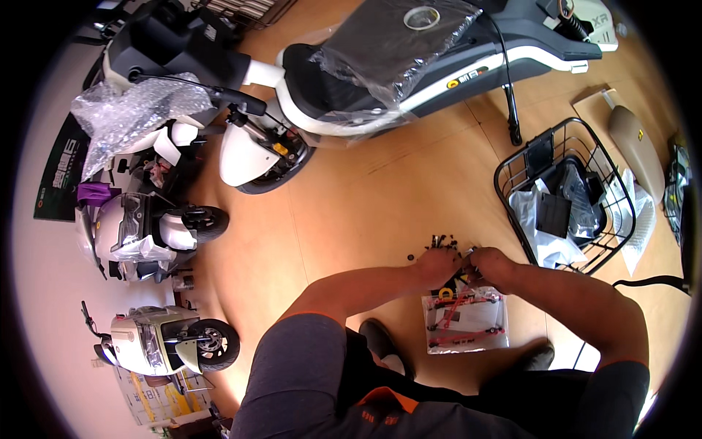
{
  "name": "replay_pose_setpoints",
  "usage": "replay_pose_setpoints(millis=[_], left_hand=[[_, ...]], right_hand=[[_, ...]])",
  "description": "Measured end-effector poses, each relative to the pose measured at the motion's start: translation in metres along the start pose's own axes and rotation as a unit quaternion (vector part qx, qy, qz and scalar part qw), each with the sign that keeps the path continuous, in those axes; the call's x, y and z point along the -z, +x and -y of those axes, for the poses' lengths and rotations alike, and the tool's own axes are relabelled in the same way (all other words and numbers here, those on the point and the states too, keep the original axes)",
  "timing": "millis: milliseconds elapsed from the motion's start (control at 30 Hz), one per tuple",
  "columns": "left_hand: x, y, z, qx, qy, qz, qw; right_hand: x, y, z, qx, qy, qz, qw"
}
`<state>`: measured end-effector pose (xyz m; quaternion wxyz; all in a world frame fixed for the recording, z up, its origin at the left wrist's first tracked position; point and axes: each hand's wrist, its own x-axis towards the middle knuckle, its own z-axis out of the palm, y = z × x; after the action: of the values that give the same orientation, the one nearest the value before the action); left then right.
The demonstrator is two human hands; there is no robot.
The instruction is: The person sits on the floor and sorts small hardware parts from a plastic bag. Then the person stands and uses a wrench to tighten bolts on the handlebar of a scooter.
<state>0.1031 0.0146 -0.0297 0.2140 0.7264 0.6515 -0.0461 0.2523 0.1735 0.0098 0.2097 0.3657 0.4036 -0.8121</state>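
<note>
My left hand [437, 268] and my right hand [491, 265] are close together, low over the floor, their fingers closed and partly hidden. Whatever they grip is too small to make out. Just past my left hand lies a cluster of small black screws or bolts [443, 241], with one dark round piece [410, 257] apart from them. Between my hands and my body, a clear plastic bag [475, 338] lies flat on the floor, with pink-red rods [455, 311] with dark ends in or on it. A yellow ring [445, 293] shows by the bag's far edge.
Right of my hands stands a black wire basket [504, 208] holding plastic-wrapped dark parts. A large white-and-black scooter [409, 95] lies on its side ahead. Several more scooters [168, 347] line the left wall. My shoes [378, 338] flank the bag. A beige padded part [635, 146] lies far right.
</note>
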Motion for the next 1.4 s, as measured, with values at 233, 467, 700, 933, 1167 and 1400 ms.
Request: replay_pose_setpoints(millis=[233, 467, 700, 933, 1167, 1400], left_hand=[[0.028, 0.012, -0.009, 0.058, -0.118, 0.059, 0.99], [0.009, 0.003, 0.011, -0.011, -0.246, -0.141, 0.959], [0.139, -0.07, 0.002, 0.185, -0.593, 0.036, 0.782], [0.285, -0.176, -0.109, 0.356, -0.777, -0.143, 0.499], [0.27, -0.177, -0.106, 0.207, -0.716, -0.038, 0.666], [0.27, -0.171, -0.092, 0.143, -0.592, 0.059, 0.791]], right_hand=[[-0.03, -0.026, 0.016, 0.024, -0.094, 0.007, 0.995], [-0.069, -0.052, 0.02, 0.045, -0.111, 0.002, 0.993], [-0.105, -0.088, 0.064, 0.147, -0.133, 0.133, 0.971], [-0.143, -0.149, 0.119, 0.213, -0.232, 0.127, 0.94], [-0.154, -0.178, 0.135, 0.078, -0.171, 0.1, 0.977], [-0.142, -0.191, 0.121, 0.125, -0.211, 0.111, 0.963]])
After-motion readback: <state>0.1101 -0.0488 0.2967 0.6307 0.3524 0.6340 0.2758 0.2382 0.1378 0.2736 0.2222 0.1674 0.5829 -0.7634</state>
